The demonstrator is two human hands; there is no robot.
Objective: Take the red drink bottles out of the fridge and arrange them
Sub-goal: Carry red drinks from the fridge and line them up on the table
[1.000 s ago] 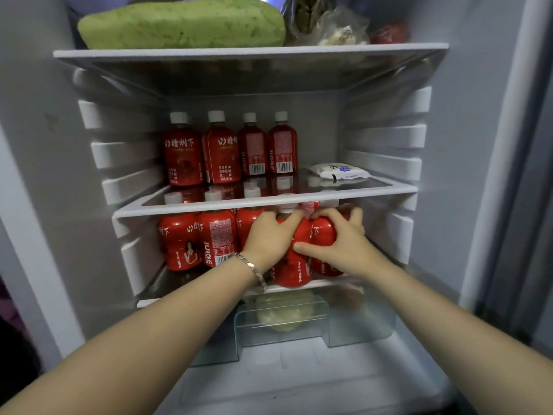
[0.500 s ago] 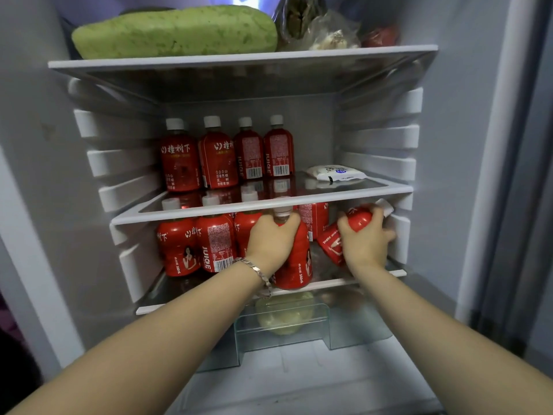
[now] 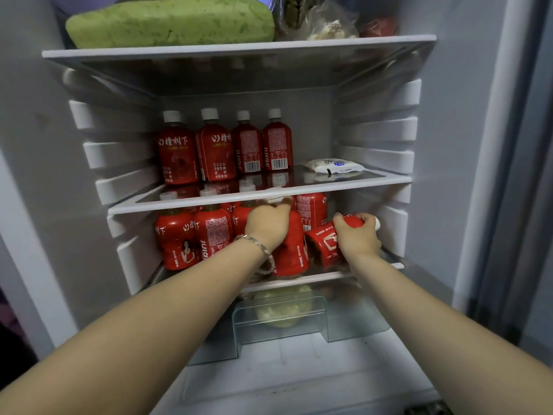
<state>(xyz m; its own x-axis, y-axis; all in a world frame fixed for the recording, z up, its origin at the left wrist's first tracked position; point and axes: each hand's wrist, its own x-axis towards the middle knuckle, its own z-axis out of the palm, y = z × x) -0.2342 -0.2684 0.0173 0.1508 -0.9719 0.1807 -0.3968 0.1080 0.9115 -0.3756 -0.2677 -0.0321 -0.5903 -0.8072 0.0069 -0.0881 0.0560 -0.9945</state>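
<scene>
Both my hands are on the fridge's lower glass shelf (image 3: 317, 277). My left hand (image 3: 267, 224) grips the shoulder of an upright red drink bottle (image 3: 291, 253) at the shelf's front. My right hand (image 3: 357, 238) grips a second red bottle (image 3: 324, 245), tilted with its white cap toward the right wall. Several more red bottles (image 3: 194, 235) stand to the left on this shelf, and one stands behind (image 3: 311, 208). A row of red bottles (image 3: 224, 149) stands on the middle shelf (image 3: 209, 203).
A white packet (image 3: 333, 166) lies at the right of the middle shelf. A big green melon (image 3: 170, 22) and bagged food (image 3: 320, 20) fill the top shelf. Below, a clear crisper drawer (image 3: 281, 322) holds a pale vegetable. Ribbed fridge walls stand close on both sides.
My right hand has pulled its bottle away from the left one, to the right, and tipped it over toward the right wall. My left hand keeps its hold on the upright bottle.
</scene>
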